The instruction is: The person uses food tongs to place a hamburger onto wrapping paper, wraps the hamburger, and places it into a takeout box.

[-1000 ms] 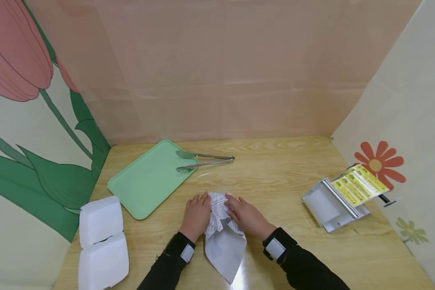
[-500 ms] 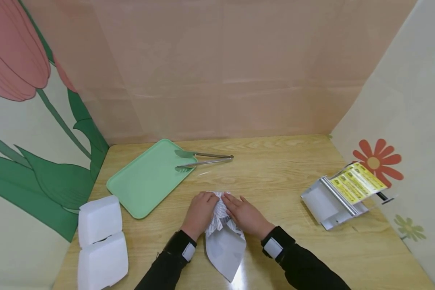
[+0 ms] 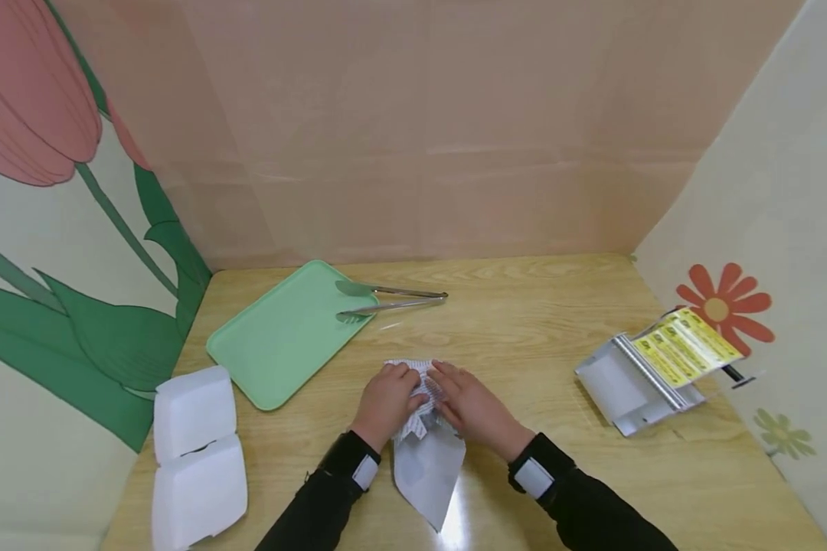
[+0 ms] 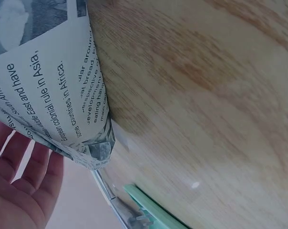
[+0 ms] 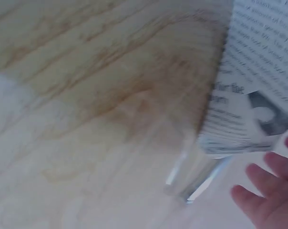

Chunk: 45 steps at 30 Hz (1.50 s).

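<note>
Newsprint-patterned wrapping paper (image 3: 429, 471), folded into a bundle, lies at the front middle of the table. Its near end is a plain white pointed flap; its far end carries printed text. What the paper encloses is hidden. My left hand (image 3: 388, 404) grips the far left part, thumb across the top and fingers bent at the far edge. In the left wrist view, the left fingers (image 4: 27, 167) reach behind the printed paper (image 4: 48, 86). My right hand (image 3: 474, 407) rests along the right side with extended fingers. The right fingers (image 5: 265, 183) show loosely spread beside the paper in the right wrist view.
A green tray (image 3: 282, 344) lies at the back left, with metal tongs (image 3: 400, 298) across its right edge. At the left stands an open white foam box (image 3: 196, 459). On the right sits a metal label dispenser (image 3: 651, 375) with yellow labels. Walls border the wooden table (image 3: 524, 321).
My left hand has shifted from the paper's left side onto its far end, thumb now over the top. A small fold near the middle has lifted. The right hand stays nearly in place.
</note>
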Motion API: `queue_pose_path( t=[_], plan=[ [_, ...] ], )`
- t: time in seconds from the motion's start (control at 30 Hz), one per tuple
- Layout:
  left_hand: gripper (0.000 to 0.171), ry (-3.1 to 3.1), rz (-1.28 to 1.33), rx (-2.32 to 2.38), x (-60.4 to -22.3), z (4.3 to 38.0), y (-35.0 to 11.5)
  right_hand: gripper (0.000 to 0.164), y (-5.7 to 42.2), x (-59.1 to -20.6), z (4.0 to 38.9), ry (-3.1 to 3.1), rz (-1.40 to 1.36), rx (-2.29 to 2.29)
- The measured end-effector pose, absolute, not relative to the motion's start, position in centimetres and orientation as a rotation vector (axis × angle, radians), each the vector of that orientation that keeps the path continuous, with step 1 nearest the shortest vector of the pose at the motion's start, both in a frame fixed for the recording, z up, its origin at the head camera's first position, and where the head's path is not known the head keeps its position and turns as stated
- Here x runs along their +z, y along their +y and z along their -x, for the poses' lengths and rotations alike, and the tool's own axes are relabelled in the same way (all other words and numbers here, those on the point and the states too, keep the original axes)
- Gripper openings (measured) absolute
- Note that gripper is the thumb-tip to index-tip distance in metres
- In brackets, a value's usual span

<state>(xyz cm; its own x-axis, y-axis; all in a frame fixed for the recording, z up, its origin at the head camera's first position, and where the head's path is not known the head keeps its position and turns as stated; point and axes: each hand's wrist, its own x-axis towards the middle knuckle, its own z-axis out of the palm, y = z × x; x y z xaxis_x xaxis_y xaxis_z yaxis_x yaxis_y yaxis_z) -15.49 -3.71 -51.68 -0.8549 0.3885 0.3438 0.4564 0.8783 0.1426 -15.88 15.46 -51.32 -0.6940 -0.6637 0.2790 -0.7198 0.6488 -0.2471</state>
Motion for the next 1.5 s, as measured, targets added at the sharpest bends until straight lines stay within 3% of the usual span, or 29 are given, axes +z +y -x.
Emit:
queue_pose_path(
  t=[0.17, 0.33, 0.77, 1.37, 1.5],
  plan=[
    [0.031, -2.795, 0.645, -0.267, -52.0, 15.4, -3.7, 0.029, 15.9, -49.7, 12.8, -2.325, -1.480, 0.446],
    [0.033, -2.843, 0.651, -0.262, -52.0, 15.4, -3.8, 0.019, 16.3, -50.0, 10.0, -2.210, -1.826, 0.154],
    [0.032, -2.771, 0.695, -0.284, -52.0, 15.7, -4.0, 0.005, 15.7, -52.8, 9.2, -2.146, -1.909, -0.177],
    [0.030, -2.812, 0.660, -0.303, -52.3, 15.8, -3.8, 0.004, 15.5, -50.4, 9.7, -2.156, -1.743, 0.150],
    [0.030, -2.808, 0.666, -0.304, -52.6, 16.0, -3.9, 0.032, 15.4, -49.3, 10.3, -2.126, -1.680, 0.256]
  ],
)
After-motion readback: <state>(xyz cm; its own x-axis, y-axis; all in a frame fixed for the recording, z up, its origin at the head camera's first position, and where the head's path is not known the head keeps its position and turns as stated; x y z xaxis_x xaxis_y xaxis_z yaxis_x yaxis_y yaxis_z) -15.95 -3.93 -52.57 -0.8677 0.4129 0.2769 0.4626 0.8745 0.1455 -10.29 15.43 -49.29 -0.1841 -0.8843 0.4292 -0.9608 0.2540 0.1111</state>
